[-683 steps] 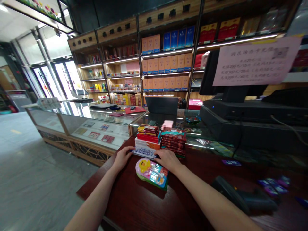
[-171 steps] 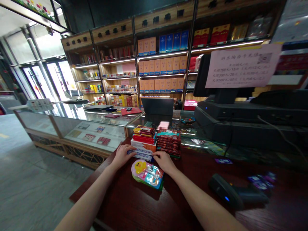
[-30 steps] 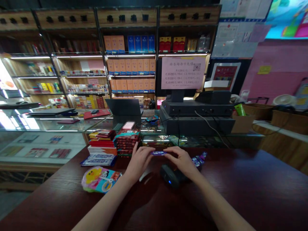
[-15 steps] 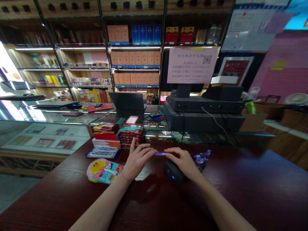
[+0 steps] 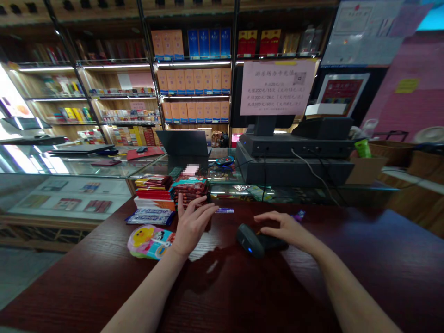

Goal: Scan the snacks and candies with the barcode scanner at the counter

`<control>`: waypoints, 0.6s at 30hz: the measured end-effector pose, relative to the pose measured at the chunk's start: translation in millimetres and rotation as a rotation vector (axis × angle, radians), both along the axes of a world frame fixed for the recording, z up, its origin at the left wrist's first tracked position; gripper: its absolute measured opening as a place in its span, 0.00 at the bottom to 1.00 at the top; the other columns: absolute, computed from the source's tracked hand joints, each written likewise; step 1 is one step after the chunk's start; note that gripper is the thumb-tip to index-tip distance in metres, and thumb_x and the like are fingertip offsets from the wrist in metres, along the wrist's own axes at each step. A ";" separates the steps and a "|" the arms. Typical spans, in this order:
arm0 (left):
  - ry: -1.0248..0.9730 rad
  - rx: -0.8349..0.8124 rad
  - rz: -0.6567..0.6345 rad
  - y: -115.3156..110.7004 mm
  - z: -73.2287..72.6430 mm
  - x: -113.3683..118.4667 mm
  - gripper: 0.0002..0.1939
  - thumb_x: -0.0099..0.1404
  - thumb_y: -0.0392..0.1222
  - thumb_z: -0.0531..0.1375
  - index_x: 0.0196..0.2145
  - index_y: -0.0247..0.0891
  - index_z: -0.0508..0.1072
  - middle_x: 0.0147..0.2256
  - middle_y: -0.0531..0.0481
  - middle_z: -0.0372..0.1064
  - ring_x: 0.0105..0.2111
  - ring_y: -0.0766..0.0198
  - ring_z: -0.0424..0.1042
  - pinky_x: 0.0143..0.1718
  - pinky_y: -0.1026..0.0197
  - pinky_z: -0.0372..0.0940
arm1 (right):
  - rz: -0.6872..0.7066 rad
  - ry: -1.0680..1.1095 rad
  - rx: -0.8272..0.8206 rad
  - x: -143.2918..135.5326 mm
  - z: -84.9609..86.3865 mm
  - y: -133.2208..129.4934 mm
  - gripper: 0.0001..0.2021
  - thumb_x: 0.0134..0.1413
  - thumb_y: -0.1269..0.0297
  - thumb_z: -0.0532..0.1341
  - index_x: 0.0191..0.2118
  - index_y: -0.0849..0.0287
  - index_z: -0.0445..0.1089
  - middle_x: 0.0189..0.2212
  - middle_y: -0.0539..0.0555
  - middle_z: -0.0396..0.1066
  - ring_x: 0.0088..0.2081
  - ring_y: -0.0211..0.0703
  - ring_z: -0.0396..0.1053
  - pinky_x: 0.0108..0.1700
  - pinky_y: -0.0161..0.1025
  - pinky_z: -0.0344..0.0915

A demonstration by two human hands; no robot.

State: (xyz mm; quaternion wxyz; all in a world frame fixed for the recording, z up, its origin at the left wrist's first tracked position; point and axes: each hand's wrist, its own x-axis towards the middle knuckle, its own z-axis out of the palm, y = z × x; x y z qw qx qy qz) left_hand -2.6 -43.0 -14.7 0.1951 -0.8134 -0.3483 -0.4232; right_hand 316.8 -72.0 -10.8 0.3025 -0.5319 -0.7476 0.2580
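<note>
My left hand hovers over the dark table with its fingers spread and nothing held. Just beyond its fingertips lies a thin purple packet. A black barcode scanner with a small blue light rests on the table between my hands. My right hand is above the scanner's handle, fingers apart; whether it touches the handle I cannot tell. Behind that hand, a purple wrapped item is mostly hidden. Near my left wrist is a colourful duck-printed package.
Blue-and-white packets lie at the left, before a stack of red and yellow packs and a pile of brown packs. Farther back stand a laptop and a monitor bearing a pink paper sign.
My right hand has let go of the purple packet and moved right, over the scanner handle. My left hand has come off the packet and shifted slightly left. The packet lies on the table.
</note>
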 end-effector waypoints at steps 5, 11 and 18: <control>-0.054 0.042 0.061 -1.0 7.2 1.1 0.13 0.71 0.39 0.57 0.50 0.52 0.74 0.44 0.56 0.79 0.54 0.58 0.71 0.68 0.32 0.24 | 0.071 -0.192 -0.116 13.5 -2.0 -4.9 0.25 0.41 0.63 0.69 0.51 0.50 0.76 0.51 0.55 0.75 0.53 0.56 0.69 0.58 0.51 0.62; -0.092 0.051 0.128 5.9 5.7 -6.5 0.13 0.70 0.39 0.58 0.49 0.53 0.74 0.44 0.56 0.79 0.53 0.58 0.72 0.68 0.32 0.26 | 0.098 -0.349 -0.122 5.3 -3.3 -8.6 0.28 0.39 0.66 0.69 0.51 0.47 0.75 0.47 0.53 0.76 0.48 0.54 0.69 0.52 0.46 0.62; -0.116 0.061 0.186 10.8 4.3 -10.6 0.11 0.70 0.40 0.58 0.48 0.52 0.74 0.43 0.57 0.79 0.52 0.57 0.73 0.68 0.32 0.28 | 0.138 -0.298 -0.087 7.1 -18.6 0.5 0.29 0.39 0.69 0.67 0.53 0.50 0.73 0.47 0.53 0.75 0.47 0.52 0.71 0.50 0.44 0.64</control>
